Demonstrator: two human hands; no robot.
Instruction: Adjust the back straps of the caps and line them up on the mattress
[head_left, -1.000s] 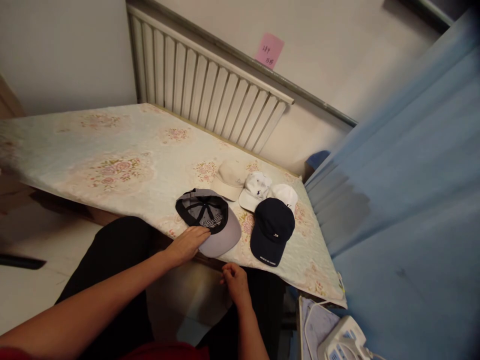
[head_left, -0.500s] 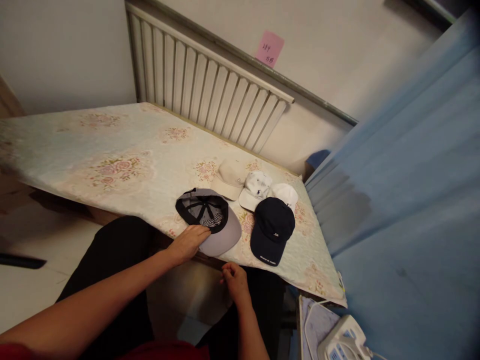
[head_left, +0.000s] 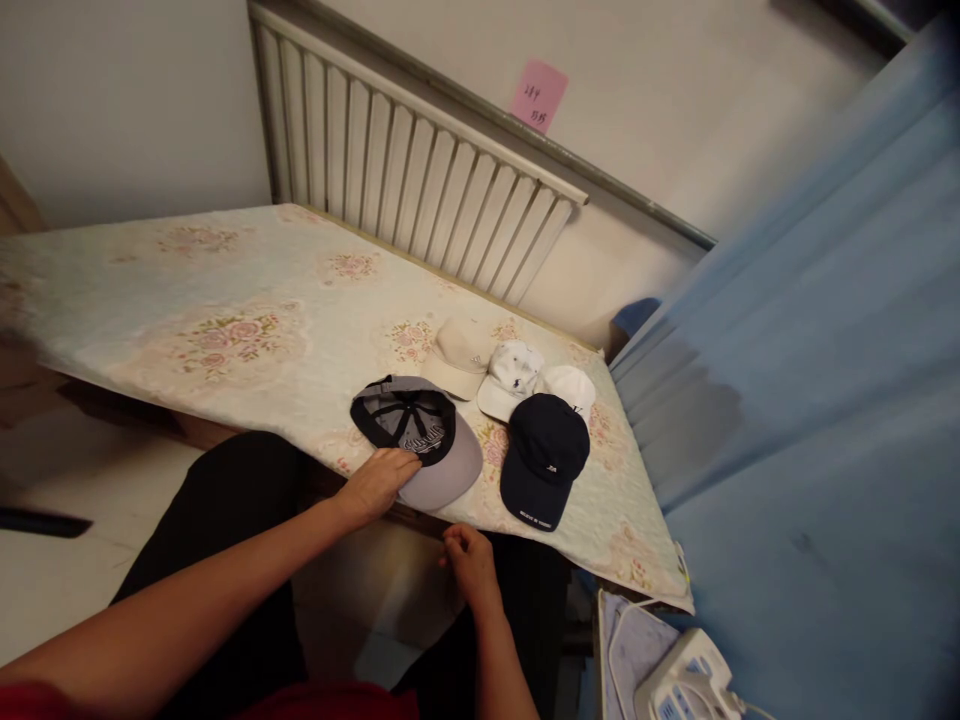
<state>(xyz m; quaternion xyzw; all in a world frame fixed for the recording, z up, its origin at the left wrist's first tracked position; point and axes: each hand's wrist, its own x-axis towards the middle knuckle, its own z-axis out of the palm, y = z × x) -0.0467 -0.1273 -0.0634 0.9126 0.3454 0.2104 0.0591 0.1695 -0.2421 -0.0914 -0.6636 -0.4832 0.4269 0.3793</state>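
Observation:
My left hand (head_left: 377, 482) rests on the near edge of a grey and black cap (head_left: 420, 438) lying on the floral mattress (head_left: 247, 330), fingers together on its brim. My right hand (head_left: 469, 562) hangs just below the mattress edge with its fingers curled; nothing shows in it. To the right of the grey cap lies a navy cap (head_left: 544, 458). Behind them sit a beige cap (head_left: 459, 356), a white cap with a small logo (head_left: 511, 378) and another white cap (head_left: 571, 387).
A ribbed radiator (head_left: 420, 180) runs along the wall behind the mattress, with a pink sticky note (head_left: 538, 96) above it. A blue curtain (head_left: 810, 400) hangs at the right. A white device (head_left: 686, 680) sits on the floor at the lower right.

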